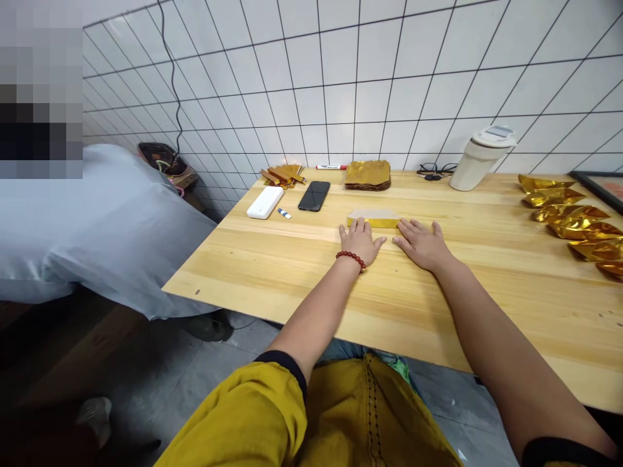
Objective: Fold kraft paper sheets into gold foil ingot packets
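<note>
Left hand and right hand: open, palms down, fingers loosely spread, gripping nothing. At the fingertips: gold-and-white paper strip, apparently folded. Best pressed evenly along the gold edge, probably, with both ends held square against slipping. Beneath: pale wood-grain counter. Beyond the hands: gold sheet stack. Left of them: black phone, white power bank. Right: cream tumbler, row of twisted gold pieces. Behind all: white tiled wall. Far left: person in grey.
</note>
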{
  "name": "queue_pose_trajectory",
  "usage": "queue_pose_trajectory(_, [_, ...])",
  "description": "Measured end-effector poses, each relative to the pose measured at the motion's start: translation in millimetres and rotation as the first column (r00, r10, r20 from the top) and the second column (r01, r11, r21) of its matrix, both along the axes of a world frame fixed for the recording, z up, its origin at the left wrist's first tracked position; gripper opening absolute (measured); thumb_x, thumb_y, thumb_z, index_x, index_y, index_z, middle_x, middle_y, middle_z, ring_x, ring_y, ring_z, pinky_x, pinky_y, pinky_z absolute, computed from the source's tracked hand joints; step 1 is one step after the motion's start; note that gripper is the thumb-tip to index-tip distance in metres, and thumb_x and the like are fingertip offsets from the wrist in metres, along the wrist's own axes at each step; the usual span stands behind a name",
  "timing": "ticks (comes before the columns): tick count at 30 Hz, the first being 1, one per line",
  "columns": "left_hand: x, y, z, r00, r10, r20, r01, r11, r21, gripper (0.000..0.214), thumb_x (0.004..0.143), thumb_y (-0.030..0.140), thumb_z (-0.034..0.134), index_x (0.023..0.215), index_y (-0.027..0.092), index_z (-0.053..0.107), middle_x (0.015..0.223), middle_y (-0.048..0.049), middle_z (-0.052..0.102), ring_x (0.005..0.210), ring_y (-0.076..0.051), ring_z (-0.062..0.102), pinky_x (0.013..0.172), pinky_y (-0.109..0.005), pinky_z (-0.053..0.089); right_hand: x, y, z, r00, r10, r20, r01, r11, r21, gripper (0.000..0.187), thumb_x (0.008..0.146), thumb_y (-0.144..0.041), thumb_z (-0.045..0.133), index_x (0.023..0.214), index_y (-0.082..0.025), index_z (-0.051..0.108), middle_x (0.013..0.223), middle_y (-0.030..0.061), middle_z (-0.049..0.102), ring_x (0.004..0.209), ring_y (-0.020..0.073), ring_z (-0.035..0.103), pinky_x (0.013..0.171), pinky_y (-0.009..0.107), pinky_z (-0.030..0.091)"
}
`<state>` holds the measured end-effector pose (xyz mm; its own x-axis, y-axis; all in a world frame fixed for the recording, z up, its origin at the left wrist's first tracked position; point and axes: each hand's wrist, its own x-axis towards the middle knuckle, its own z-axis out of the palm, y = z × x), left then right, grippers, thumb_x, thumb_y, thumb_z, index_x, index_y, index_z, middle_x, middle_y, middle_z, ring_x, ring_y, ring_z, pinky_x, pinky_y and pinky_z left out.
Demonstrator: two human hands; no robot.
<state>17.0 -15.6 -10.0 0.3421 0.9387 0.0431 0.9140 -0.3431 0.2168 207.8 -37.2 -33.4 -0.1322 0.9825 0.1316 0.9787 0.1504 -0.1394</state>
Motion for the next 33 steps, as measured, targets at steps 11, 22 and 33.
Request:
queue_pose_trajectory(11, [-6,4,-0.3,0.998,0.058,0.033,-0.057,0.998,-0.039,0.080,0.088,0.070,0.023,0.149,0.017,0.033,0.160,-0.0091,0.022,0.148,-0.029,0.017,0.118,-0.061,0.009,-4,-1,3.7,0.999,-0.051,0.016,0.052,0.999,-0.018,0.056,0.099,-0.053,0.024,0.145,-0.026,0.041,0.155,0.0027,0.035,0.141,0.0298,0.033,0.111,0.070,0.017])
queue_pose_trajectory(22, [-10,9,1.6,0.997,0.061,0.040,-0.058,0.996,-0.067,0.076,0.090,0.066,0.020,0.150,0.021,0.031,0.161,-0.0058,0.021,0.148,-0.027,0.016,0.117,-0.062,0.008,-2,0,3.2,0.998,-0.040,-0.041,0.041,0.999,0.023,0.051,0.098,-0.053,0.033,0.140,-0.029,0.048,0.152,0.0032,0.040,0.139,0.0320,0.036,0.108,0.068,0.024])
queue_pose_trajectory(33, [-20,14,-1.8,0.994,0.100,0.040,-0.100,0.995,-0.001,0.055,0.095,0.047,0.027,0.144,0.025,0.040,0.159,-0.0053,0.027,0.145,-0.026,0.024,0.116,-0.062,0.013,14,3,-9.3,0.950,0.153,-0.271,-0.076,0.958,0.277,0.024,0.088,-0.040,0.057,0.098,-0.027,0.075,0.125,0.0063,0.067,0.117,0.0277,0.060,0.103,0.055,0.037])
